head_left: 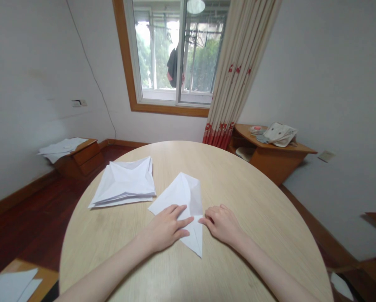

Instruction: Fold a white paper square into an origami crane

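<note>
A folded sheet of white paper (pixel 192 201) lies on the round table (pixel 238 180), one corner pointing toward me and creases running across it. My left hand (pixel 167 226) rests flat on its lower left part, fingers spread. At the right edge of the sheet is my right hand (pixel 222 224), its fingers curled in and its thumb touching the paper's edge. What lies under the curled fingers is hidden. Left of the sheet sits a stack of folded white papers (pixel 128 180), its layers slightly uneven.
Behind the table are a window (pixel 175 54) and a curtain (pixel 235 71). A corner desk (pixel 270 155) with a cloth bag (pixel 280 134) stands at the right. Papers lie on a low cabinet (pixel 87 157) at the left. More white sheets (pixel 11 285) show at the lower left.
</note>
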`<state>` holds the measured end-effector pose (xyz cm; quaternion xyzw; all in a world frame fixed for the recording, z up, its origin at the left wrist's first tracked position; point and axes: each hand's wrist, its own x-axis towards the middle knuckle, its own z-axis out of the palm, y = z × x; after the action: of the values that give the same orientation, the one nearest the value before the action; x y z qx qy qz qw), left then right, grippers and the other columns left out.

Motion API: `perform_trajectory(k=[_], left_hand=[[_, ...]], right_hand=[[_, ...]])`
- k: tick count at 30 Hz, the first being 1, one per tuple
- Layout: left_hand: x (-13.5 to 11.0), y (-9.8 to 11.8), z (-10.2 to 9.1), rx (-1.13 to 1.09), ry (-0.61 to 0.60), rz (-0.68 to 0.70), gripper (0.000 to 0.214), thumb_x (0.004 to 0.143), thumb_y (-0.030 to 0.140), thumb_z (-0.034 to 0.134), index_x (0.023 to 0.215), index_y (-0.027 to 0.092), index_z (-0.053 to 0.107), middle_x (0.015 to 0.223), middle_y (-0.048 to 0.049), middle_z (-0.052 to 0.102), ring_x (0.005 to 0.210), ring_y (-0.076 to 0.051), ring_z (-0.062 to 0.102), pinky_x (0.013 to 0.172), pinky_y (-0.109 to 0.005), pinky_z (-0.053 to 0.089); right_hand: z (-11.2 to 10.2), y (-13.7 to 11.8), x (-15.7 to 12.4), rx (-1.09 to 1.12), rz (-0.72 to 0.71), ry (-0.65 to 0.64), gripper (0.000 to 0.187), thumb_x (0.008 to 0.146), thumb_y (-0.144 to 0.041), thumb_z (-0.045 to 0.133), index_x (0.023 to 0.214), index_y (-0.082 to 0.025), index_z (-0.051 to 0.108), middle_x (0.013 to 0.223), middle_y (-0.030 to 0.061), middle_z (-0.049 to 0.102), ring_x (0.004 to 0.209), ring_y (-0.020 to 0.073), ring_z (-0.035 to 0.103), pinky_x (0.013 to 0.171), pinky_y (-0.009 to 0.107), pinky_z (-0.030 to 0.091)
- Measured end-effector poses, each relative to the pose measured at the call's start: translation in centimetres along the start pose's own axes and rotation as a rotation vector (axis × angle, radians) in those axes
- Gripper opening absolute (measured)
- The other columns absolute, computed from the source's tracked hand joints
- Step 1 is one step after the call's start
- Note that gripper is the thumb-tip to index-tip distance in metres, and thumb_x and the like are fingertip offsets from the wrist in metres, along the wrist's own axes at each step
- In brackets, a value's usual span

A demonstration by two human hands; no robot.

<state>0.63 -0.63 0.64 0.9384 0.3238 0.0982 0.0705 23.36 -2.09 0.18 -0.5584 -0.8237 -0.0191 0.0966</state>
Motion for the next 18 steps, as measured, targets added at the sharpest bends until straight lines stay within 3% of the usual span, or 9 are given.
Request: perform_trajectory(k=[18], left_hand=[[0.0,-0.2,0.3,-0.005,0.020,0.007,0.041,0.094,0.043,0.050,0.132,0.029,0.054,0.142,-0.0101,0.045,0.123,-0.029,0.045,0.099,-0.044,0.042]], right_hand=[[-1.5,-0.7,-0.5,0.096,-0.059,-0.142,0.035,0.086,-0.040,0.064,0.059,-0.019,0.066,0.056,0.0023,0.067,0.057,0.0156,0.057,0.064,0.027,0.030]])
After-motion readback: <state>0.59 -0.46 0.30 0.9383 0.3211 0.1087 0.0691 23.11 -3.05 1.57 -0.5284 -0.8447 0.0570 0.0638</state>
